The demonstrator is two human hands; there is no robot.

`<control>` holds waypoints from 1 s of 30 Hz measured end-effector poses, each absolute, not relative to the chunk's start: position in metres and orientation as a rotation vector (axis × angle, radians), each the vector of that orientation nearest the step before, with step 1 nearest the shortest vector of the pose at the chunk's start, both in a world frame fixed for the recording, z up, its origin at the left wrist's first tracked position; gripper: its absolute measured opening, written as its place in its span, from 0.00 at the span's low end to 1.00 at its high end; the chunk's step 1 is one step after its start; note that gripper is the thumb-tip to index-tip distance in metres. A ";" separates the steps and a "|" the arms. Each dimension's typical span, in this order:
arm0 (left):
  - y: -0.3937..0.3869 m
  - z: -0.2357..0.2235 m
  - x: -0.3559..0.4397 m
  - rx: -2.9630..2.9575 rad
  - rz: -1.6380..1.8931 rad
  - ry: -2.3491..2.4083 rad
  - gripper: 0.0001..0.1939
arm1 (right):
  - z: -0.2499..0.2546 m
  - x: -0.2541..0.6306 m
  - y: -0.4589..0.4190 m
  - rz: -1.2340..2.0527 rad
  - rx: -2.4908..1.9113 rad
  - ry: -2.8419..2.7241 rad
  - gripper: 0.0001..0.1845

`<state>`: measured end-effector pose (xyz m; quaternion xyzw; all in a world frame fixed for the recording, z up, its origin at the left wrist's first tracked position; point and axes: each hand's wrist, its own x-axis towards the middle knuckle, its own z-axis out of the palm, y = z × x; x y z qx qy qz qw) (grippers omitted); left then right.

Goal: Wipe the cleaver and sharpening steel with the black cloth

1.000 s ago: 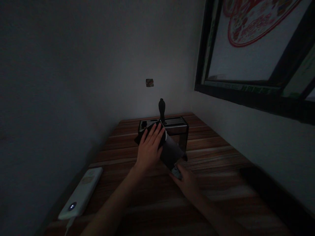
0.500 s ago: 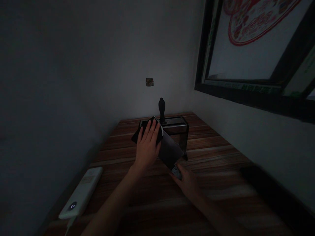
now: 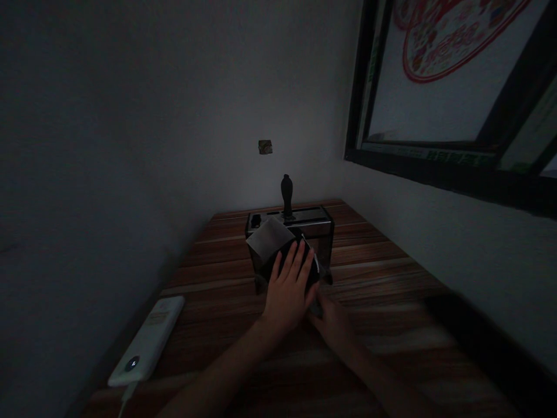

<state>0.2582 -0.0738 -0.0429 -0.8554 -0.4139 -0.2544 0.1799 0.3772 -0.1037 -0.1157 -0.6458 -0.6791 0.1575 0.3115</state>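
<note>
My right hand (image 3: 337,325) is closed around the handle of a cleaver, which is held tilted up and to the left above the table. The broad grey cleaver blade (image 3: 267,237) shows beyond a black cloth (image 3: 285,252). My left hand (image 3: 287,290) lies over this cloth with its fingers stretched along it, holding it against the blade close to the handle end. Just behind stands a knife block (image 3: 324,241) with a metallic top and dark edges. A black handle (image 3: 286,194) rises upright from its top. The cleaver handle is mostly hidden by my hands.
A white power bank (image 3: 150,339) with a plugged-in cable lies at the left edge of the wood-grained table (image 3: 378,284). Walls close in behind and on both sides. A dark-framed window (image 3: 429,104) is on the right, and a dark long object (image 3: 483,342) lies below it.
My left hand and the black cloth have slid along the blade toward the handle, down and to the right. The blade's far end is now uncovered. My right hand stays about where it was.
</note>
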 end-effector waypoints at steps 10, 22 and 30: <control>-0.089 -0.055 0.268 -2.526 -0.610 -1.093 0.34 | -0.119 0.379 -0.102 0.446 -1.841 -1.808 0.09; -0.077 -0.051 0.260 -2.388 -0.556 -0.934 0.26 | -0.123 0.379 -0.101 0.397 -1.799 -1.814 0.08; -0.071 -0.044 0.256 -2.359 -0.619 -1.006 0.27 | -0.117 0.379 -0.102 0.400 -1.730 -1.800 0.15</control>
